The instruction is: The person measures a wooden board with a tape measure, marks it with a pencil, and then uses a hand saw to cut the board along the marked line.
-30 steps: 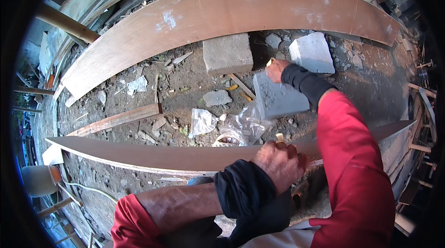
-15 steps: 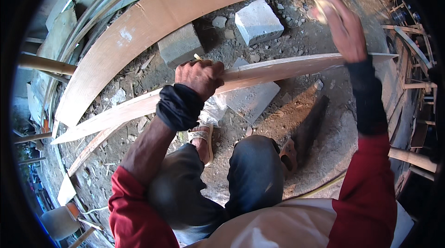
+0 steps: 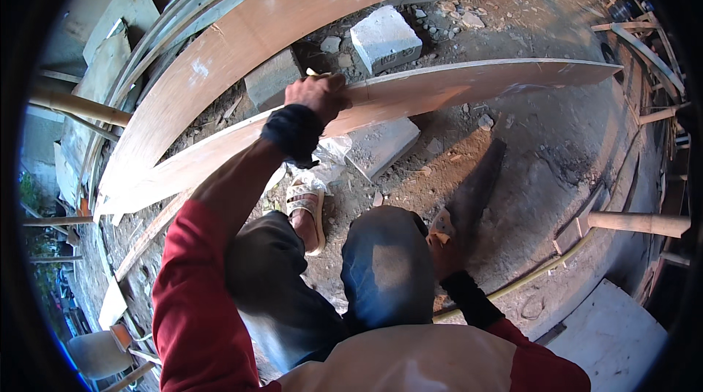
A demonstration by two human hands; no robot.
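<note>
My left hand (image 3: 315,95) is closed around a long, thin strip of plywood (image 3: 454,92), held on edge across the view. A small pale tip (image 3: 313,72) shows at its knuckles; I cannot make out what it is. Beside my right knee, my right hand (image 3: 445,256) is at the handle of a hand saw (image 3: 476,191). Its fingers look closed on that handle, though knee and shadow hide part of them. The saw's dark blade points away from me, near the ground.
A wider plywood strip (image 3: 271,15) lies beyond. Grey blocks (image 3: 274,79) and a white block (image 3: 386,39) stand between the strips. A flat slab (image 3: 384,144) lies below the held strip. Bamboo poles (image 3: 637,222) jut in at the sides; a pale sheet (image 3: 604,341) lies lower right.
My right hand has come from the plywood's far right end down to the saw by my knee. My left hand keeps its grip; the strip's right end sits slightly higher in view.
</note>
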